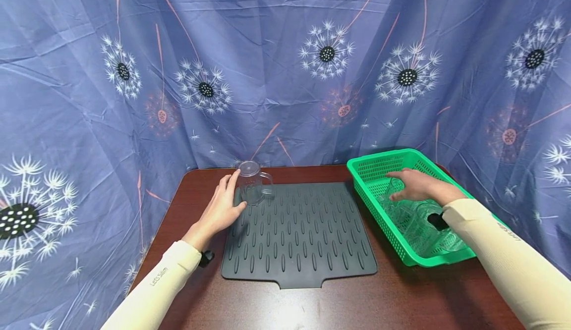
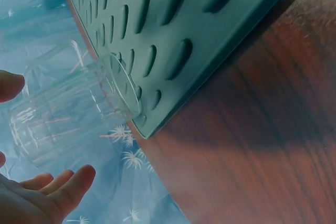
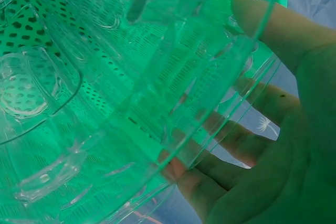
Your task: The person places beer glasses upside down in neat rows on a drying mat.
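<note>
We let go of the upturned mug (image 1: 252,182) on the mat (image 1: 299,233), left hand (image 1: 221,210) relaxed; our right hand (image 1: 417,185) grips another cup (image 1: 397,202) in the basket (image 1: 362,168), needing a clean lift.

Green perforated basket (image 1: 370,169), dark grey ribbed mat (image 1: 299,236), reddish-brown table (image 1: 187,191), blue dandelion-print cloth (image 1: 267,47), seemingly clear cup (image 1: 251,184)

The worktop (image 1: 312,305) is dark, faintly glossy wood grain. On it lies a matt grey rubbery mat (image 1: 299,233) with moulded oval ridges. Right of the mat stands a glossy green perforated plastic basket (image 1: 370,169) holding clear, smooth cups (image 1: 419,221); another clear mug (image 1: 252,184) stands at the mat's far left corner. Behind hangs creased printed cloth (image 1: 267,47).
</note>
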Available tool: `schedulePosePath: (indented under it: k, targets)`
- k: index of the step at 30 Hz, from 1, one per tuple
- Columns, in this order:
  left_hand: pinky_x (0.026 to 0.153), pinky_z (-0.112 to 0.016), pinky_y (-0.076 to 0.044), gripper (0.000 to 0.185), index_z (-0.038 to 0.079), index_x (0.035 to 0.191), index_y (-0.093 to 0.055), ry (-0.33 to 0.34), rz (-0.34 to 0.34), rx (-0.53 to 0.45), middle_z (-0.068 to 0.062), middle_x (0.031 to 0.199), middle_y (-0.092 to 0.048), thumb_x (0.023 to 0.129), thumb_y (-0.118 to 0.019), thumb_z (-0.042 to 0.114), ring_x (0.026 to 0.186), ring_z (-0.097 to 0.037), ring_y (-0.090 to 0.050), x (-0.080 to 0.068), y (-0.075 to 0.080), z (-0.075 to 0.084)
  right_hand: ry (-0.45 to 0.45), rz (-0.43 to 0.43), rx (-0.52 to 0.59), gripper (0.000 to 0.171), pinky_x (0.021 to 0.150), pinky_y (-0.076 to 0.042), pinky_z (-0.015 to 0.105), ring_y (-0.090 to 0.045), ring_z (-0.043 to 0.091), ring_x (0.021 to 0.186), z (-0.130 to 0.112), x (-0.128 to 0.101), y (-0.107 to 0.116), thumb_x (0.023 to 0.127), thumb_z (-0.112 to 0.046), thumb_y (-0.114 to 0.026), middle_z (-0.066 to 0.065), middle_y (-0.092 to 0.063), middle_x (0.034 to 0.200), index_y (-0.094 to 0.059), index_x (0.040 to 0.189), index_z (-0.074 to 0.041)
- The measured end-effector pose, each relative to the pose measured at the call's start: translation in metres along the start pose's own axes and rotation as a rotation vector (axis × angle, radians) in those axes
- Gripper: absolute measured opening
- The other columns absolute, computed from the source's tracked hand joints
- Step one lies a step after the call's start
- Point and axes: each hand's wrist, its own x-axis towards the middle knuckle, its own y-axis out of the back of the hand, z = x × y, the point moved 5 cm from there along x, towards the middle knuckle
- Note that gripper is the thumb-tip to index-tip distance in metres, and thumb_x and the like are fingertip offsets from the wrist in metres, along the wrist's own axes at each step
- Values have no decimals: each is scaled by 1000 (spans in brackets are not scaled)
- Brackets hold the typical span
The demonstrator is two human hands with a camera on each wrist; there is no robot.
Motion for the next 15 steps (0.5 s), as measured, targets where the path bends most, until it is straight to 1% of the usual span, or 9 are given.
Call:
schedulePosePath:
  k: [6, 12, 15]
  targets:
    - [106, -60, -41, 93, 22, 163, -12, -23, -8, 6, -17, 159, -24, 92, -72, 23, 144, -38, -33, -13, -1, 4, 3, -2, 6, 78, 96, -44, 66, -40, 61, 131, 0, 0, -1, 90, -35, -76, 41, -43, 142, -44, 148, 5]
    - [106, -59, -40, 93, 19, 162, -17, -51, 7, 26, -19, 154, -31, 89, -74, 21, 139, -39, -38, -25, -2, 11, 15, -2, 2, 78, 95, -45, 65, -43, 60, 129, 2, 2, -2, 89, -36, -77, 40, -47, 140, -45, 147, 6]
    - [106, -58, -41, 92, 20, 162, -20, -70, 0, 38, -19, 152, -35, 88, -75, 21, 137, -39, -41, -33, -4, 16, 21, 9, -2, 76, 94, -46, 64, -45, 59, 127, 2, 2, 0, 89, -35, -77, 38, -49, 139, -47, 146, 5]
